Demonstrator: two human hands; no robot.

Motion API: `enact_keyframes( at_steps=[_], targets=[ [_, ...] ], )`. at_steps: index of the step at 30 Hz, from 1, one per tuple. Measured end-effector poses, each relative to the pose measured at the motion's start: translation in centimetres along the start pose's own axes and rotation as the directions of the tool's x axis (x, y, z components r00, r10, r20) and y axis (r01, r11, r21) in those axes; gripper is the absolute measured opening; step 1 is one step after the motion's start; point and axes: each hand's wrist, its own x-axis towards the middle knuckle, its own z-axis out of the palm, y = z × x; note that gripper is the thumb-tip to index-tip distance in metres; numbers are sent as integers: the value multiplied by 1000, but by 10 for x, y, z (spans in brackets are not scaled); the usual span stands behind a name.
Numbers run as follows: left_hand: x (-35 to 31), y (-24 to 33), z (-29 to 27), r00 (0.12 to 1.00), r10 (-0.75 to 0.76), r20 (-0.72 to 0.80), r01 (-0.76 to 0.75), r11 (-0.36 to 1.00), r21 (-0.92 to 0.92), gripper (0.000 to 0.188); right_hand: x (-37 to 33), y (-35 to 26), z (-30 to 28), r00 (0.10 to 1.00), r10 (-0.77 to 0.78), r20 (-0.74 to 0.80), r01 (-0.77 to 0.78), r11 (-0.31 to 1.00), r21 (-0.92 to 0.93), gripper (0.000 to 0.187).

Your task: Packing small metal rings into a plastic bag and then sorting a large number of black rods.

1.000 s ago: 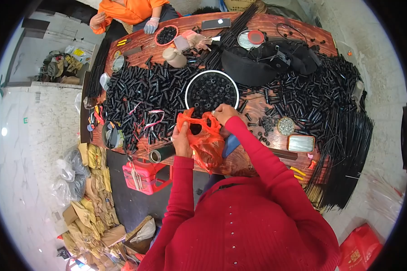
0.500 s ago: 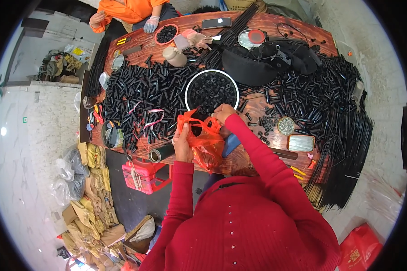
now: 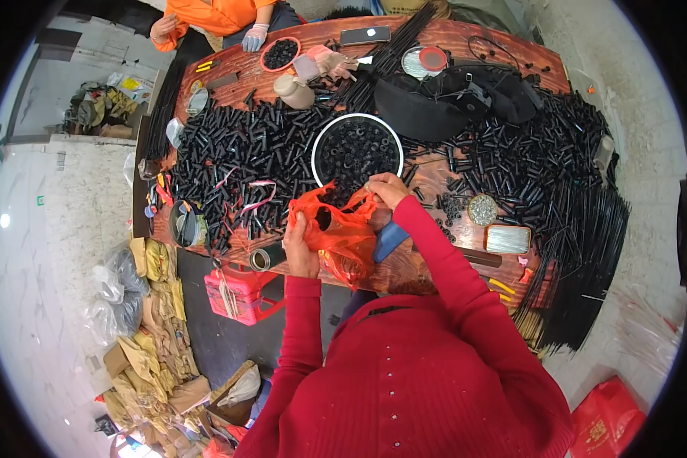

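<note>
- While gripped at both sides, thin orange-red plastic bag (image 3: 342, 233) hangs open at near table edge, beside white-rimmed round bowl of black tube pieces (image 3: 356, 149).
- Left hand (image 3: 301, 248): closed on bag's left rim.
- Right hand (image 3: 387, 188): pinching bag's right rim.

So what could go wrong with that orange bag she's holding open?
The orange plastic bag is thin and held only by its rim, the left hand on one side and the right hand on the other. If either grip slips, the mouth may sag and the contents could spill. It also hangs at the table edge, so anything that drops might fall to the floor. The white-rimmed bowl of black parts sits just behind and could be bumped.
</note>
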Motion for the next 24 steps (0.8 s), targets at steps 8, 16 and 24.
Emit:
enact_keyframes(
  at_steps=[8, 16, 24],
  targets=[
    [-8, 3, 11, 998, 56, 22, -54, 996, -75, 28, -1, -3, -9, 983, 32, 182, -58, 989, 138, 30],
    [-6, 1, 2, 997, 37, 72, -28, 992, -123, 34, 0, -10, -9, 952, 243, 184, -212, 962, -173, 31],
    [-9, 1, -1, 993, 63, 96, -45, 982, -181, 34, -13, -17, -5, 979, -113, 171, 70, 969, 239, 14]
  ],
)
